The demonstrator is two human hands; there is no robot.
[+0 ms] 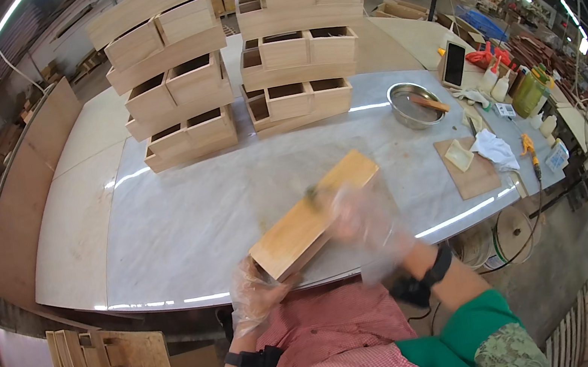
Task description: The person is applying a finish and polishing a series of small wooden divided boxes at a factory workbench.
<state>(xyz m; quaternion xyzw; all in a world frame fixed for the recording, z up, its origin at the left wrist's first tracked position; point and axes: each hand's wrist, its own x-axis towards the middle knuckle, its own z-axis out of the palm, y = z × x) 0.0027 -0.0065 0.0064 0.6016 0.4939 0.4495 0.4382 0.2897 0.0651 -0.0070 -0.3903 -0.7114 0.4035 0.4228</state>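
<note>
A long wooden box is held tilted above the table's near edge, its upper face golden and looking wet. My left hand, in a clear plastic glove, grips the box's near left end from below. Over the box's right half, my right hand is gloved too and smeared by motion. A small dark greenish thing shows at its fingertips against the golden face; its kind is too blurred to tell. A steel bowl with a brown wooden-looking piece resting in it stands to the right.
Two tall stacks of pale wooden drawer boxes stand at the back. On the right lie a board with a white dish, a white cloth, bottles, a phone and a yellow tool with a cord.
</note>
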